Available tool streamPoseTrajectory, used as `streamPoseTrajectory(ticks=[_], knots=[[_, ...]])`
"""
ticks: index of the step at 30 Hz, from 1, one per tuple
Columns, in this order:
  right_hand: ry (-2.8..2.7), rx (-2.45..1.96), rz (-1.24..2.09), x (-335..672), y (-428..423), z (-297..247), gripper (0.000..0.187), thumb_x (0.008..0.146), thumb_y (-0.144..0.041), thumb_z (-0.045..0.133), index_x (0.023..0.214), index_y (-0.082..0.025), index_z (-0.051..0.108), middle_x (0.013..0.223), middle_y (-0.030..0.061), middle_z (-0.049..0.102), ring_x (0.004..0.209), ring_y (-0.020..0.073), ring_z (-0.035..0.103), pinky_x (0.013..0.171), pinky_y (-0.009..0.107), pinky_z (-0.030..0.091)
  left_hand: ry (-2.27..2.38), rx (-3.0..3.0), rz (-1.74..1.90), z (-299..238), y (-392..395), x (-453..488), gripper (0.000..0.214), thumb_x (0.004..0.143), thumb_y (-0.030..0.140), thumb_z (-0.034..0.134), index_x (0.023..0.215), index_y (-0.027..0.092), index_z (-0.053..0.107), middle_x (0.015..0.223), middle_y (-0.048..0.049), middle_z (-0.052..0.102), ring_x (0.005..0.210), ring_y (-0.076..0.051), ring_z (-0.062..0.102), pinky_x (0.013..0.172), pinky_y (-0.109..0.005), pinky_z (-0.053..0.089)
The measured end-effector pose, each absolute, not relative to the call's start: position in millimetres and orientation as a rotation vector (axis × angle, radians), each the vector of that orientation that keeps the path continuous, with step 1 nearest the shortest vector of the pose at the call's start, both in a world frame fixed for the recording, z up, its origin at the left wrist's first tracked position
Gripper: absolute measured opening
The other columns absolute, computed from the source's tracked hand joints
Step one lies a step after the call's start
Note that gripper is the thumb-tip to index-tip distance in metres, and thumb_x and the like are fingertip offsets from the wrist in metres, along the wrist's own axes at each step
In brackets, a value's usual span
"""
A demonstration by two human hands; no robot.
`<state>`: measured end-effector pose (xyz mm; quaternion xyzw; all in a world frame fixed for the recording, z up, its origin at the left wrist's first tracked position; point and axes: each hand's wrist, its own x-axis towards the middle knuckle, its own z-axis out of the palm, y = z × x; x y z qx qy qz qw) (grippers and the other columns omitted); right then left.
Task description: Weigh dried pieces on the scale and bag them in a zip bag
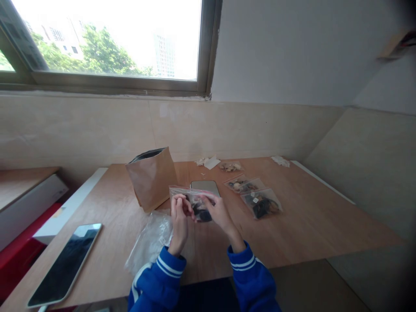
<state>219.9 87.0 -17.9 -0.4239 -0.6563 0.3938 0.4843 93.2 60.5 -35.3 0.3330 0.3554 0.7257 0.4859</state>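
Note:
Between my hands is a clear zip bag (pixel 202 212) with a reddish strip along its top and dark pieces inside. My left hand (pixel 180 216) grips its left side with the fingers curled. On the right side my right hand (pixel 221 212) pinches it, thumb across the front. The bag is held above the table, in front of a pale flat rectangular object (pixel 206 186) that it partly hides. An empty-looking clear plastic bag (pixel 149 242) lies crumpled beside my left wrist. Behind it stands an open brown paper pouch (pixel 152 180).
Several filled zip bags lie to the right, the nearest one (pixel 262 203) holding dark pieces. A phone (pixel 66 264) rests at the table's left edge. White scraps (pixel 212 163) and a crumpled white piece (pixel 280 161) lie near the wall.

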Motion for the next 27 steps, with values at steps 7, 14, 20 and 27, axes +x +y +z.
streamPoseTrajectory(ticks=[7, 14, 20, 27], knots=[[-1.371, -1.118, 0.890, 257.7, 87.7, -26.6, 0.056, 0.086, -0.067, 0.047, 0.091, -0.016, 0.070, 0.075, 0.0110, 0.072, 0.074, 0.0254, 0.069, 0.068, 0.034, 0.055, 1.238, 1.112, 1.723, -48.6, 59.1, 75.5, 0.033, 0.089, 0.044, 0.056, 0.112, 0.021, 0.062, 0.118, -0.0089, 0.063, 0.114, -0.021, 0.056, 0.095, -0.031, 0.045], [-1.506, -1.168, 0.763, 247.8, 81.8, -52.7, 0.056, 0.092, -0.064, 0.037, 0.087, -0.018, 0.068, 0.064, 0.0053, 0.068, 0.054, 0.0188, 0.064, 0.052, 0.025, 0.049, 1.148, 1.224, 1.564, -53.5, 57.8, 90.4, 0.036, 0.091, 0.048, 0.049, 0.105, 0.019, 0.066, 0.110, -0.0063, 0.068, 0.108, -0.021, 0.060, 0.097, -0.032, 0.043], [-1.503, -1.153, 0.612, 261.3, 87.3, -76.7, 0.056, 0.092, -0.063, 0.037, 0.062, -0.020, 0.059, 0.060, 0.0050, 0.065, 0.057, 0.0183, 0.063, 0.057, 0.026, 0.047, 1.205, 1.121, 1.566, -63.9, 65.3, 82.2, 0.045, 0.086, 0.057, 0.052, 0.081, 0.015, 0.068, 0.084, -0.0067, 0.070, 0.086, -0.022, 0.064, 0.080, -0.030, 0.049], [-1.439, -1.323, 0.632, 271.2, 85.1, -109.8, 0.062, 0.092, -0.066, 0.033, 0.057, -0.020, 0.056, 0.057, 0.0061, 0.064, 0.057, 0.0187, 0.063, 0.057, 0.026, 0.045, 1.231, 1.089, 1.404, -75.7, 67.7, 77.4, 0.060, 0.084, 0.067, 0.046, 0.076, 0.013, 0.070, 0.065, -0.0051, 0.066, 0.066, -0.019, 0.060, 0.068, -0.030, 0.048]])
